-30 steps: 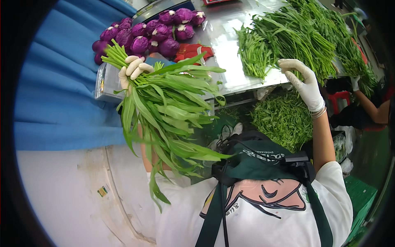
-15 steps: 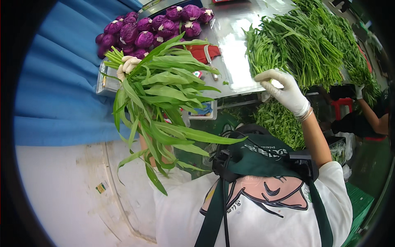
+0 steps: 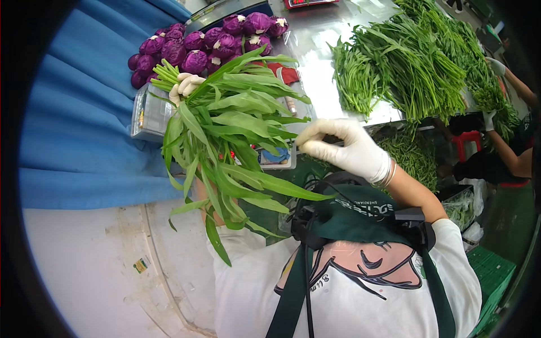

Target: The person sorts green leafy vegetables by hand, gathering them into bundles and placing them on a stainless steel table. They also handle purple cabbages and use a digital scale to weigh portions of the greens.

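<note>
My left hand [image 3: 187, 84], in a white glove, is closed round the stems of a bunch of long-leafed greens [image 3: 236, 121], which look like water spinach. The pale cut stems stick out past the fist to the left. The leaves hang down and to the right, hiding most of my left forearm. My right hand [image 3: 349, 149], also gloved, is just right of the leaf tips. Its thumb and forefinger curve together in a pinch; whether anything thin is between the tips I cannot make out.
Purple cabbages [image 3: 194, 62] are piled behind my left hand, near a blue curtain [image 3: 84, 112]. A large heap of greens [image 3: 414, 62] lies on the metal table [image 3: 315, 53]. A clear plastic box [image 3: 151, 115] stands at left. Another person's gloved hand [image 3: 496, 66] is at far right.
My right hand has moved left and nearer to me, from the table's edge by the heap to beside the bunch. The bunch in my left hand has shifted slightly right.
</note>
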`<state>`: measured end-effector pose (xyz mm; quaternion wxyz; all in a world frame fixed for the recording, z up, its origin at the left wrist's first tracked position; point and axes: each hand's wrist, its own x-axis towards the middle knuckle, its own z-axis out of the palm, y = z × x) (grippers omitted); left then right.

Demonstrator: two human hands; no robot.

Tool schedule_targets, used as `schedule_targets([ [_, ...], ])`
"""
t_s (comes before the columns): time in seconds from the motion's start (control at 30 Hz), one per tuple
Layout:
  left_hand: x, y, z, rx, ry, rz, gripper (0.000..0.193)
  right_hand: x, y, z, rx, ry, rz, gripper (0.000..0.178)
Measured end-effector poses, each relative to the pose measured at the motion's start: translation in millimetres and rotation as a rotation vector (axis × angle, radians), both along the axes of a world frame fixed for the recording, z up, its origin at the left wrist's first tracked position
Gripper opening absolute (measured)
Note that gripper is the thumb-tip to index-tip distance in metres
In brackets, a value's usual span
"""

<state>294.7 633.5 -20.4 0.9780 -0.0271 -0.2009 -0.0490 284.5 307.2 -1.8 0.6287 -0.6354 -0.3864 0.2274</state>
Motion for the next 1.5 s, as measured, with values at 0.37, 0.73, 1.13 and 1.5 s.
schedule_targets([
  [0.37, 14, -10, -5, 0.119, 0.067, 0.114, 0.015, -14, 32, 16, -0.070, -0.404, -0.051, 0.028],
  [0.73, 35, -37, -13, 0.106, 0.094, 0.083, 0.023, 2, 9, 27, -0.019, -0.394, -0.271, 0.020],
  [1.13, 52, -43, -17, 0.100, 0.165, 0.027, 0.021, 3, -15, -1, -0.153, 0.320, -0.033, 0.035],
  [1.5, 52, -46, -17, 0.243, 0.177, 0.161, 0.013, 5, -18, 16, -0.260, 0.375, -0.085, 0.029],
])
